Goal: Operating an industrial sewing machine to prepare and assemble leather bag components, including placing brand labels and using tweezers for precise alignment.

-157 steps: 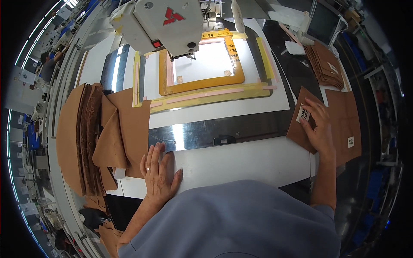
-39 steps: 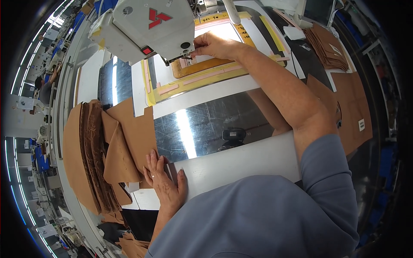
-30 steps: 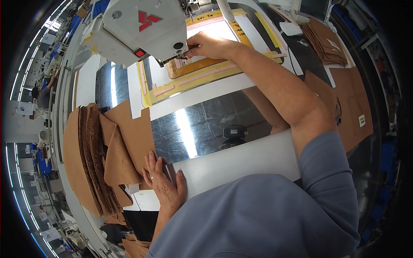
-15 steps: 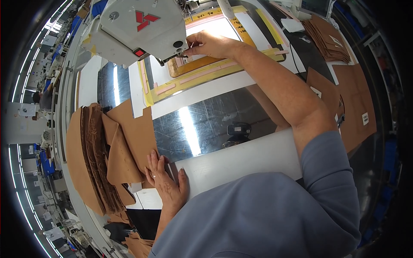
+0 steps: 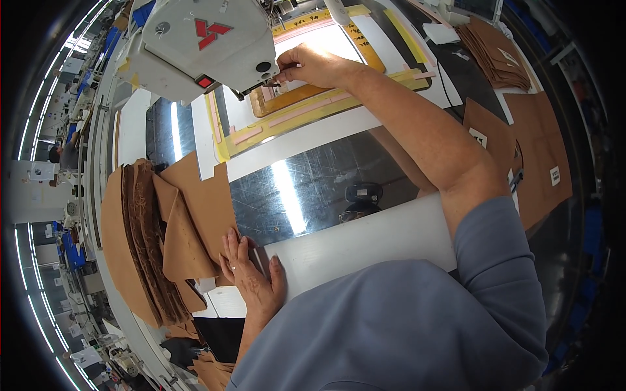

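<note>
My right hand reaches under the white sewing machine head, fingers closed near the needle area; what they grip is hidden. Beneath them is an orange-yellow clamp frame, inside a board edged with yellow and pink tape. My left hand lies open, fingers spread, at the junction of a tan sheet, the shiny steel plate and the pale table. Beside it at the left is a thick folded stack of tan pieces.
At the back right lies a pile of brown pieces. Brown labelled sheets lie right of my forearm. A white cloth or paper sits near a screen. Another person is at the far left among other machines.
Since about five seconds ago, my right hand left the labelled piece at right and reached forward under the machine head. Over the last second both hands stay nearly in place; the view shifts slightly.
</note>
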Action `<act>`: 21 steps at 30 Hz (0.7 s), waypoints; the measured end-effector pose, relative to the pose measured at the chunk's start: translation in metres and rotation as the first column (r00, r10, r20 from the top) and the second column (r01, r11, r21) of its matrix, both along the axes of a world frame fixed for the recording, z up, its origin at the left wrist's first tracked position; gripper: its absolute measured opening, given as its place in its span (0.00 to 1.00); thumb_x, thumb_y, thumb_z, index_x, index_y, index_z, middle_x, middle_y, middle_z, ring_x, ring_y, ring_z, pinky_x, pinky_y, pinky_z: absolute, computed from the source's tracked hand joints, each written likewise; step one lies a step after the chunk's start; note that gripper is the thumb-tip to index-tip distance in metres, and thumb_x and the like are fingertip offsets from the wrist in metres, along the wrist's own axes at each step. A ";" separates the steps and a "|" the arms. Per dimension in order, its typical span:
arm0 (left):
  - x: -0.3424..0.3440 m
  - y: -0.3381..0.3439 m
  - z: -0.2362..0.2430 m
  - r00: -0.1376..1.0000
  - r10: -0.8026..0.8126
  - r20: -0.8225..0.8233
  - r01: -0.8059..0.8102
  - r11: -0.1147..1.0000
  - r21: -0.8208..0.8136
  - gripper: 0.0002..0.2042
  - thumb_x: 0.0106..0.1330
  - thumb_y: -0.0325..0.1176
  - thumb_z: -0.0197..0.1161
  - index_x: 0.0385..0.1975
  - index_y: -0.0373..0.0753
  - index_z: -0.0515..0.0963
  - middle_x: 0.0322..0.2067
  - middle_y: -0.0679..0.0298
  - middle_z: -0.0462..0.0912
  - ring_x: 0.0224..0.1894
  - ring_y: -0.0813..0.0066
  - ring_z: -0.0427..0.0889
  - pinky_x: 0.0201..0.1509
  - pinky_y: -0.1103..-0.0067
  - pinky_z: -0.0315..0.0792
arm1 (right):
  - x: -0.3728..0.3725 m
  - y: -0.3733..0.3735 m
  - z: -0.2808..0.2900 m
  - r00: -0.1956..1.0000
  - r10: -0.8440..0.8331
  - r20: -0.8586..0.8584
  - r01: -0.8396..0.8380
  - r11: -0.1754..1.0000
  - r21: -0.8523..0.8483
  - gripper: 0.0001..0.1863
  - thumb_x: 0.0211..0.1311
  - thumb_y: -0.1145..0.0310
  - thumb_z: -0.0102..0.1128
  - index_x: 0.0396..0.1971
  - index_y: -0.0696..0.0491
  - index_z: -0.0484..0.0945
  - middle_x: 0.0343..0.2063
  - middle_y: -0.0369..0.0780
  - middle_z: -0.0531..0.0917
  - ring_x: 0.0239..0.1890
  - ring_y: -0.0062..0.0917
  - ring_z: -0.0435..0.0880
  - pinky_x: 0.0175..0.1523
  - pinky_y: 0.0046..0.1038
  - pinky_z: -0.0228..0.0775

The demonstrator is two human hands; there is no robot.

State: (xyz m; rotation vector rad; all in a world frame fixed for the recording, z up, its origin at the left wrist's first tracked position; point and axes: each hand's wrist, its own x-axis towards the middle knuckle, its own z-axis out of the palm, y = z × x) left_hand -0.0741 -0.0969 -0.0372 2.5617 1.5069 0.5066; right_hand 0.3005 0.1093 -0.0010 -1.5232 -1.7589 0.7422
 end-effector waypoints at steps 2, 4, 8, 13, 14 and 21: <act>0.000 0.000 -0.001 1.000 0.001 0.000 -0.001 1.000 0.008 0.32 0.68 0.37 0.57 0.70 0.34 0.57 0.74 0.41 0.55 0.79 0.41 0.48 0.77 0.46 0.32 | 0.000 0.000 -0.001 1.000 0.010 -0.006 -0.009 1.000 0.008 0.15 0.68 0.64 0.66 0.51 0.52 0.86 0.45 0.40 0.89 0.50 0.27 0.86 0.59 0.31 0.74; -0.001 -0.001 -0.001 1.000 0.002 -0.003 -0.002 1.000 0.008 0.32 0.68 0.37 0.57 0.70 0.34 0.57 0.74 0.41 0.55 0.78 0.41 0.48 0.77 0.46 0.32 | 0.000 -0.001 -0.001 1.000 0.014 0.024 -0.015 0.999 0.031 0.14 0.69 0.62 0.65 0.50 0.52 0.86 0.45 0.41 0.89 0.49 0.29 0.86 0.59 0.32 0.74; -0.002 -0.001 -0.001 1.000 0.004 -0.006 -0.004 1.000 0.004 0.32 0.69 0.37 0.57 0.70 0.34 0.57 0.74 0.40 0.55 0.78 0.41 0.48 0.77 0.46 0.32 | -0.004 -0.001 -0.002 0.999 -0.014 0.050 0.012 0.999 0.032 0.14 0.70 0.61 0.64 0.49 0.51 0.86 0.45 0.42 0.89 0.49 0.30 0.86 0.58 0.31 0.74; -0.001 -0.001 0.000 1.000 0.002 0.000 -0.002 1.000 0.004 0.31 0.69 0.38 0.57 0.70 0.34 0.57 0.74 0.40 0.55 0.79 0.41 0.48 0.77 0.46 0.32 | 0.003 0.000 -0.007 0.998 0.037 -0.051 -0.036 0.999 0.017 0.15 0.71 0.59 0.63 0.52 0.49 0.85 0.48 0.39 0.88 0.52 0.28 0.85 0.62 0.31 0.72; 0.000 -0.001 0.000 1.000 0.001 -0.003 -0.001 1.000 0.000 0.31 0.69 0.38 0.57 0.70 0.34 0.57 0.74 0.40 0.55 0.79 0.41 0.48 0.77 0.46 0.32 | 0.004 0.001 -0.008 0.998 0.036 -0.050 -0.035 0.999 0.017 0.15 0.71 0.59 0.63 0.52 0.49 0.85 0.48 0.39 0.88 0.52 0.28 0.85 0.62 0.31 0.72; 0.005 0.001 0.001 1.000 -0.002 0.005 0.002 1.000 -0.005 0.31 0.70 0.39 0.57 0.69 0.34 0.58 0.74 0.40 0.55 0.79 0.41 0.48 0.77 0.46 0.32 | 0.010 0.002 -0.011 0.998 0.024 -0.063 -0.026 0.999 -0.032 0.18 0.72 0.54 0.61 0.54 0.47 0.83 0.51 0.38 0.87 0.54 0.27 0.82 0.64 0.31 0.68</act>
